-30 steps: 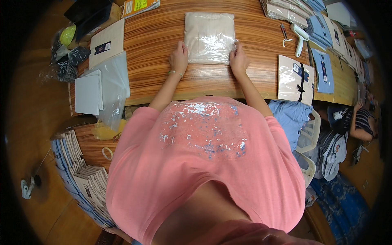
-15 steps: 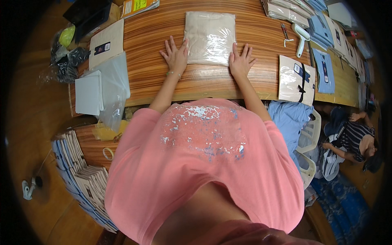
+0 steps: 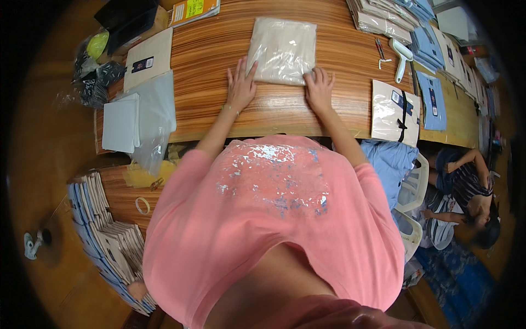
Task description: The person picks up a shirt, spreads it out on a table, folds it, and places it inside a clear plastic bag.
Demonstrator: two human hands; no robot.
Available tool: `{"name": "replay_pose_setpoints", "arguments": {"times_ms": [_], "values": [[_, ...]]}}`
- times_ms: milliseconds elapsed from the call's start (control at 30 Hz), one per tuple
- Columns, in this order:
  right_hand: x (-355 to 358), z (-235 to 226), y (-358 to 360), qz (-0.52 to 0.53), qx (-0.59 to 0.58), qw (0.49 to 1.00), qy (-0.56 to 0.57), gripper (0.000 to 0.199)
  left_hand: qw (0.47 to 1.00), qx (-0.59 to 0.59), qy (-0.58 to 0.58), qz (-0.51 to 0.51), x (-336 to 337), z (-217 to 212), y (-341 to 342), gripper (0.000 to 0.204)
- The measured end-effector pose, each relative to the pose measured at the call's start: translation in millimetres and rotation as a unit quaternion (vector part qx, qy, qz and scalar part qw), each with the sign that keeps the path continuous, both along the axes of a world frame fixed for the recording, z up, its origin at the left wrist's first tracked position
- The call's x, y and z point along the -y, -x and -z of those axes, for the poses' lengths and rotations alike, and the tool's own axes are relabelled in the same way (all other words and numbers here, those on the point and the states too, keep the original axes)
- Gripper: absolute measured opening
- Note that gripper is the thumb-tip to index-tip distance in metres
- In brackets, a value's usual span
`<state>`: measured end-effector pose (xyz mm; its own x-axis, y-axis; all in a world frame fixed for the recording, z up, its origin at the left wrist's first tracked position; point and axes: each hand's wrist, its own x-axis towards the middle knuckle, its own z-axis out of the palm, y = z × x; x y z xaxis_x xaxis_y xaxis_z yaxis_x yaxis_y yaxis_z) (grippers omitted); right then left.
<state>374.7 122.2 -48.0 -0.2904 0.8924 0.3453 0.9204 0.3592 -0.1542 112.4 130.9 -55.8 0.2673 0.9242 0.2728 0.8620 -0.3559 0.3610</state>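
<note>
A folded beige garment in a clear plastic bag (image 3: 285, 50) lies flat on the wood-grain table (image 3: 208, 38), turned slightly. My left hand (image 3: 241, 89) rests at its near left corner, fingers stretched out on the table and the thumb against the bag's edge. At the near right corner, my right hand (image 3: 319, 92) has its fingers bent, with thumb and forefinger closed on the bag's edge. Farther right lies another bagged beige garment (image 3: 383, 112) with a dark label and a black tied band.
To the left are white sheets (image 3: 119, 125), clear plastic bags (image 3: 156, 101) and a labelled beige folder-like piece (image 3: 159, 52). On the right lie a lint roller (image 3: 401, 57) and blue and beige garment stacks (image 3: 372, 16). Another person (image 3: 466, 181) sits beyond a white chair (image 3: 413, 189).
My hands have gone from lying spread beside the bag to its near corners, the right fingers bending onto it. The bag has turned slightly. The seated person has shifted.
</note>
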Motion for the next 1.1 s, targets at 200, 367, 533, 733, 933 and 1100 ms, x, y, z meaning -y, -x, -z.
{"name": "replay_pose_setpoints", "arguments": {"times_ms": [200,367,533,733,933,1100], "values": [[-63.1,-64.0,-20.4,-0.124,-0.058,0.982,-0.13,0.025,0.994,-0.009,-0.097,0.055,-50.7,-22.4,12.9,0.056],[-66.0,-176.5,-30.2,-0.121,-0.241,0.954,-0.127,0.029,0.944,0.243,-0.219,0.04,-56.3,-147.7,-0.4,0.033],[-101.0,-175.7,-33.7,-0.058,-0.315,0.947,-0.017,0.021,0.937,0.32,-0.138,0.003,-89.6,-163.9,-19.2,0.026],[-141.5,-65.7,-20.1,0.07,-0.202,0.976,-0.031,0.036,0.963,0.187,-0.077,-0.177,-122.9,-62.3,-33.5,0.049],[-107.8,-40.9,64.3,0.116,-0.262,0.958,-0.017,0.048,0.985,0.105,-0.032,-0.135,-82.9,-22.5,-97.7,0.047],[-109.5,14.1,65.7,0.137,-0.123,0.978,0.094,0.048,0.992,0.032,0.046,-0.11,-84.4,-4.6,-100.5,0.043]]}}
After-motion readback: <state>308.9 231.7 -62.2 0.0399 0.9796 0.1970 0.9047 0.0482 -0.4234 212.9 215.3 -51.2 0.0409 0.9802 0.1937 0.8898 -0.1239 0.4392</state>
